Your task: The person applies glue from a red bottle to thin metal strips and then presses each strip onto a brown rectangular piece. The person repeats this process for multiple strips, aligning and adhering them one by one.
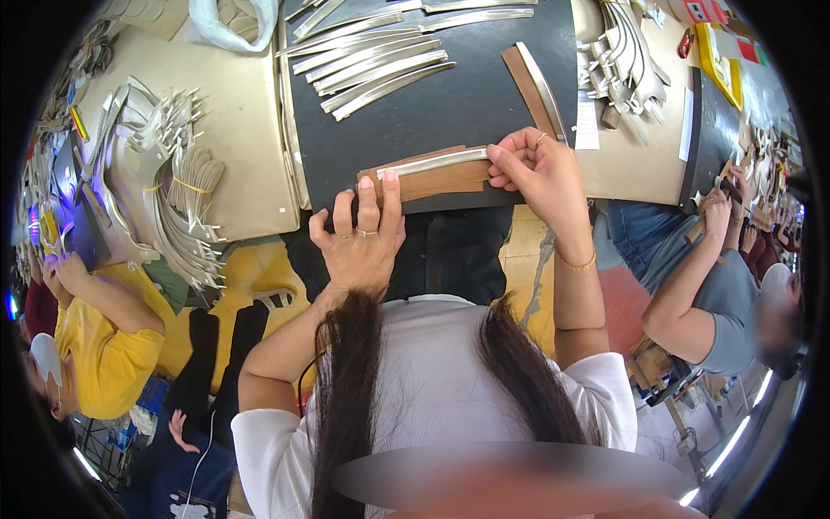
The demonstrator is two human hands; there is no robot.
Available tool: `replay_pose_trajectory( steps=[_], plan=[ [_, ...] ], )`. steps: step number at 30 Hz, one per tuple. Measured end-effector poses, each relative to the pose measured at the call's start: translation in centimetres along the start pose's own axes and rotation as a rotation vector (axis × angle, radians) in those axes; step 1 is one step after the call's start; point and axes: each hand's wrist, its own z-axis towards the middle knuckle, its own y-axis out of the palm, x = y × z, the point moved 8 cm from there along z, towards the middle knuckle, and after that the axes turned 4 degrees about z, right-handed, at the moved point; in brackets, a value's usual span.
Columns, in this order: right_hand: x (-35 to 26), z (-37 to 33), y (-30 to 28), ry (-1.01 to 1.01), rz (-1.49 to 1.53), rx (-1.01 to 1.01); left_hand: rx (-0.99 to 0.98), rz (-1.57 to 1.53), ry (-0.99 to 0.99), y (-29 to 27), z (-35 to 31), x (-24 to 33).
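A narrow, shiny silver strip point(439, 161) lies along a small stack of brown strips point(437, 184) at the near edge of the black work mat point(380, 134). My left hand point(361, 242) has its fingers spread, with fingertips resting on the strip's left end and the brown pieces beneath. At the other end, my right hand point(545, 173) pinches the silver strip between thumb and fingers. Farther up on the right, another silver strip point(541, 91) lies alongside a brown strip point(526, 91). Several loose silver strips point(380, 69) are spread across the mat's far left.
Banded bundles of pale strips point(186, 186) cover the left tabletop point(246, 156). More curved strips point(627, 56) lie at the far right, near a yellow tray point(719, 65). A white plastic bag point(233, 26) sits at the back left. Co-workers sit on both sides.
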Motion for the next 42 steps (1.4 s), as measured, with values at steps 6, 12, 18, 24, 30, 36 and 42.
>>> replay_pose_trajectory(
  steps=[6, 12, 18, 24, 30, 36, 42],
  plan=[
    [-0.1, 0.4, 0.2, 0.029, -0.045, -0.037, -0.03, 0.003, 0.005, 0.3, -0.2, 0.0],
    [-1.0, 0.4, 0.2, -0.046, -0.119, 0.033, -0.019, 0.021, 0.02, 0.4, -0.1, 0.0],
    [-4.2, -2.1, 1.4, -0.484, -0.673, 0.212, -0.04, 0.028, 0.007, 0.0, 0.2, 0.3],
    [-4.0, -6.0, 9.8, -0.99, -0.699, -0.075, 0.002, 0.023, -0.029, -0.5, 0.7, 0.5],
    [-1.6, -4.9, 6.2, -0.868, -0.813, -0.052, 0.042, 0.102, -0.006, -0.6, 0.6, 0.2],
    [-2.9, -4.7, 2.4, -0.848, -0.836, 0.137, 0.06, -0.052, -0.004, -1.0, 0.0, -0.6],
    [-5.2, -3.8, 4.2, -0.892, -0.781, 0.162, 0.026, -0.207, -0.008, -1.5, -0.2, -1.2]
  ],
)
